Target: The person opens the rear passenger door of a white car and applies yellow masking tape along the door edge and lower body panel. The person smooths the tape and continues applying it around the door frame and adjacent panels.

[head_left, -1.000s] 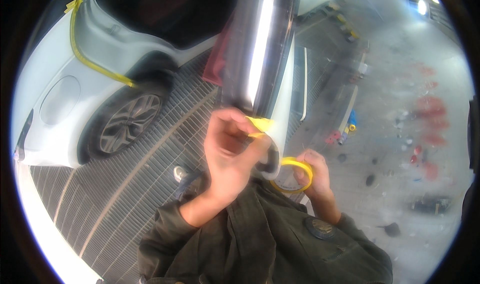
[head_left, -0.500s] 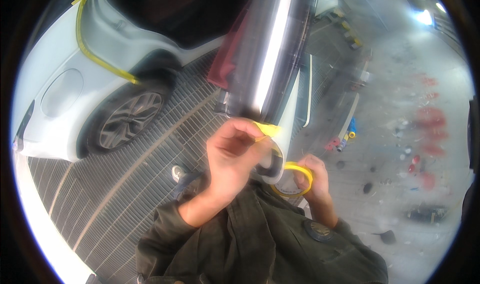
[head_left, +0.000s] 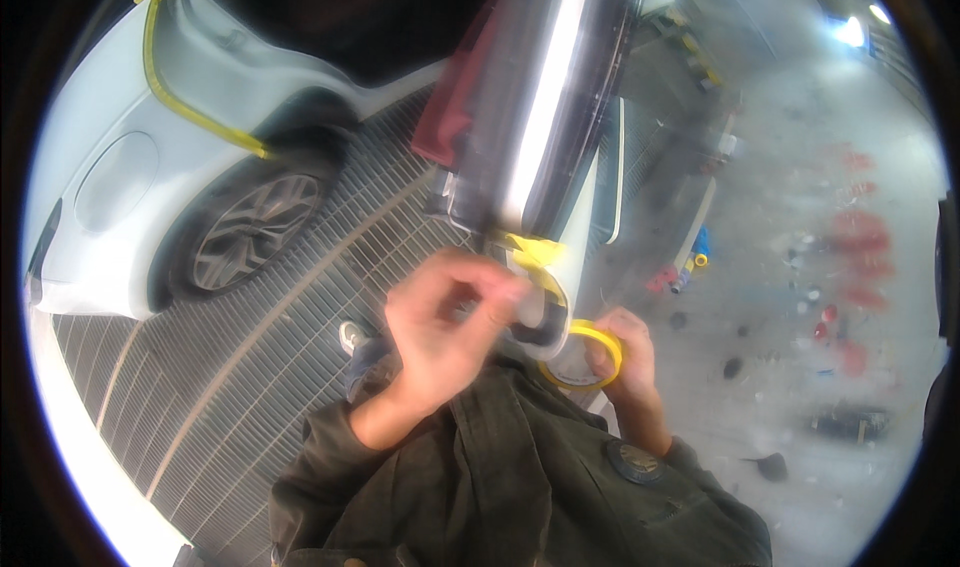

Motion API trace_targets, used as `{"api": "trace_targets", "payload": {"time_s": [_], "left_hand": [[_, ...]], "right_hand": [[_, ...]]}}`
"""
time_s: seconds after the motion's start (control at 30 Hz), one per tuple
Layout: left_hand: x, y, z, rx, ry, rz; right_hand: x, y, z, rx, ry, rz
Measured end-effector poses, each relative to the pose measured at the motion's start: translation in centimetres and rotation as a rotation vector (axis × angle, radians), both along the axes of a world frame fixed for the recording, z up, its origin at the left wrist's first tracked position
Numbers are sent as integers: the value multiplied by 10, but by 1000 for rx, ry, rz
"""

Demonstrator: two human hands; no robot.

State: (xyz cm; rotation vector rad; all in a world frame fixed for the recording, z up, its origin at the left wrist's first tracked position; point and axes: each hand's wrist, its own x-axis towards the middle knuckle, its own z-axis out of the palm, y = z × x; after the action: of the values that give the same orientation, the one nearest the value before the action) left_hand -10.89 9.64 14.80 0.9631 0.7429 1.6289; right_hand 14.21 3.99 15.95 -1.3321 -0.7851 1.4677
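My right hand (head_left: 628, 347) grips a roll of yellow masking tape (head_left: 617, 359) by its ring, close to my body. Slightly blurred, my left hand (head_left: 440, 317) is in a pinch, its thumb and fingertips beside the near end of an open car door (head_left: 560, 77). Whatever sits between those fingertips, if anything, is too blurred to make out. Crumpled yellow tape (head_left: 537, 251) sticks to the door's near end, just beyond my fingers. The door's glossy top runs away from me, with a white lower part beside it.
On the left stands a white car body (head_left: 110, 187) with yellow tape (head_left: 190, 124) along its door opening and a rear wheel (head_left: 255, 232). Floor grating (head_left: 310, 337) lies beneath. To the right, blue and yellow fittings (head_left: 700, 247) lie near a wall or floor surface with red smears (head_left: 860, 237).
My left hand has drawn back from the yellow tape on the door end, moving left and a little toward me. My right hand with the tape roll has barely moved.
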Motion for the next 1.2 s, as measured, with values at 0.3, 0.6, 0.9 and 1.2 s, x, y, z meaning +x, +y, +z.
{"api": "trace_targets", "payload": {"time_s": [0.3, 0.6, 0.9, 1.2], "left_hand": [[-16, 28, 24, 230, 448, 0], [14, 1, 4, -96, -65, -299], [19, 0, 6, -132, -183, -363], [10, 6, 11, -172, -171, -362]], "right_hand": [[-3, 0, 2, -44, 2, -30], [1, 4, 2, -65, -65, 6], [6, 11, 8, -131, -38, 43], [7, 15, 5, -142, -84, 79]]}}
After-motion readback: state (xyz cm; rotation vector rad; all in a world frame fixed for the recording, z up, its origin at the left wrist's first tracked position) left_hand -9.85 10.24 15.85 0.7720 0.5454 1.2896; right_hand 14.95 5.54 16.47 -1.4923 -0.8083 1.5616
